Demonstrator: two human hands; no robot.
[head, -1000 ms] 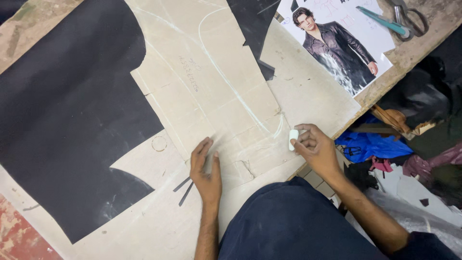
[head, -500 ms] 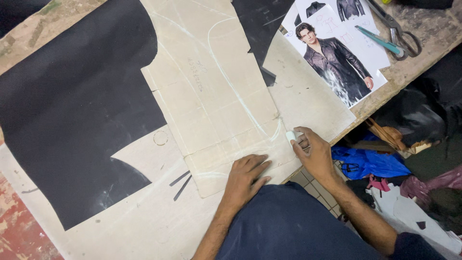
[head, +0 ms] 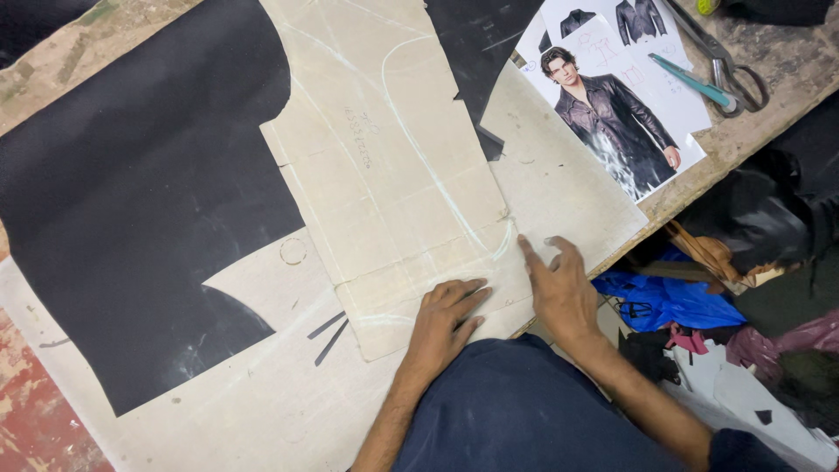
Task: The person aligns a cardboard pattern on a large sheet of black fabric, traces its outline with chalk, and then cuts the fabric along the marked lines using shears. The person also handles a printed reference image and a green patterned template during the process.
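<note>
both hands (head: 446, 319) (head: 559, 288) flat on paper pattern (head: 393, 166).

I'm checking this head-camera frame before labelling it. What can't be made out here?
- Right hand: whether it holds chalk; the fingers cover anything under them.
- Left hand: the paper pattern edge beneath its palm is covered.
- Scissors: tips cut off by the top edge.
- Black fabric: its upper left part runs past the frame.
- Markings on the pattern: too faint and small to read.

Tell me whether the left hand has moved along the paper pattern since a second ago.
Yes. The left hand has slid right along the paper pattern's lower edge, away from the two dark strips and closer to the right hand.
</note>
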